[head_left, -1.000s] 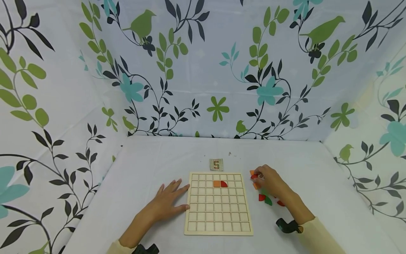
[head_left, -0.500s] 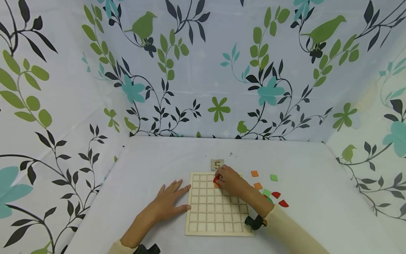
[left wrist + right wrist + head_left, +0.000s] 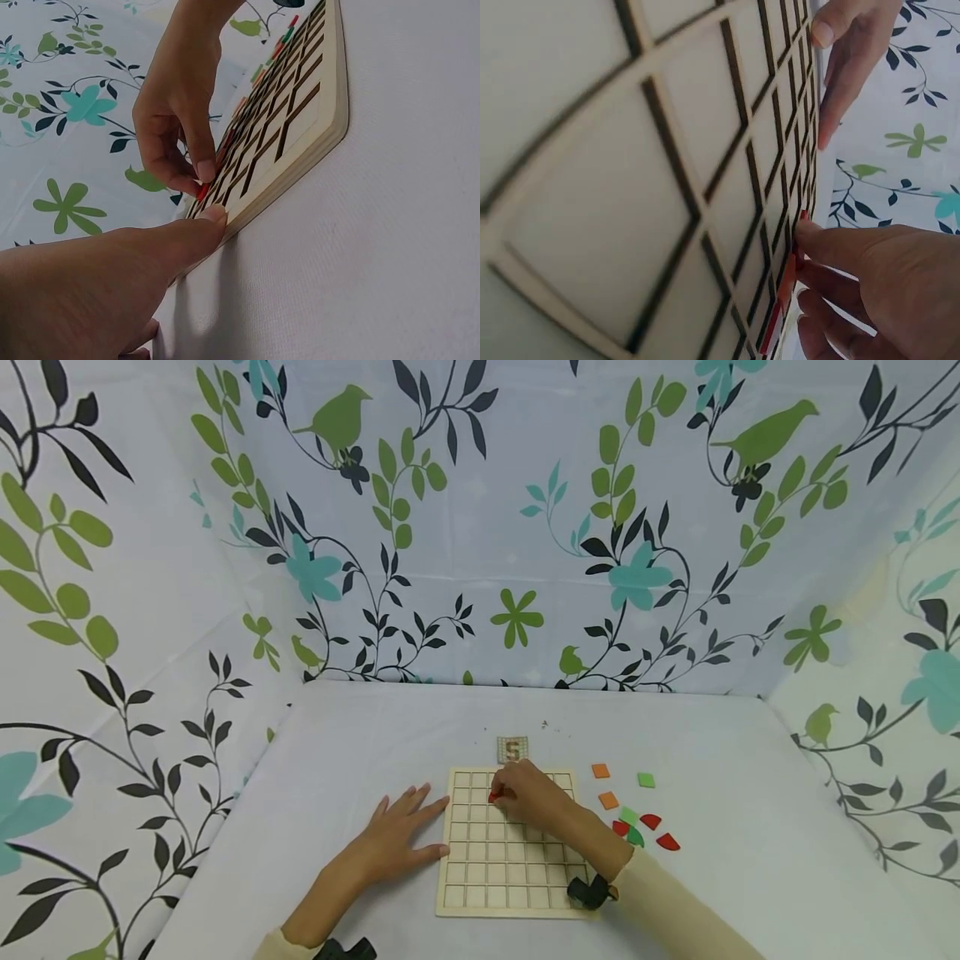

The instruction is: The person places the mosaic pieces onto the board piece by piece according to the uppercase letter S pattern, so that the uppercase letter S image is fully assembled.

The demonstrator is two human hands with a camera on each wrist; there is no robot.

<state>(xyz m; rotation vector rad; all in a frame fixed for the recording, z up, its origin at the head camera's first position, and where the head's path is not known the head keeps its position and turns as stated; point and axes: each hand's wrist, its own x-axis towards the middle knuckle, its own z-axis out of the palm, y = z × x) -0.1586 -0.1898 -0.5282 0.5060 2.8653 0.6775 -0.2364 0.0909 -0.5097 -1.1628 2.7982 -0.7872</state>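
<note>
One red piece (image 3: 202,192), pinched by the right hand (image 3: 531,793), could tilt if released unevenly; left hand (image 3: 396,837) spread, touching board (image 3: 497,872) rightward.

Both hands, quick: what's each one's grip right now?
Left hand: open, fingers spread, touching the edge of the board.
Right hand: closed, pinching a red piece.
</note>
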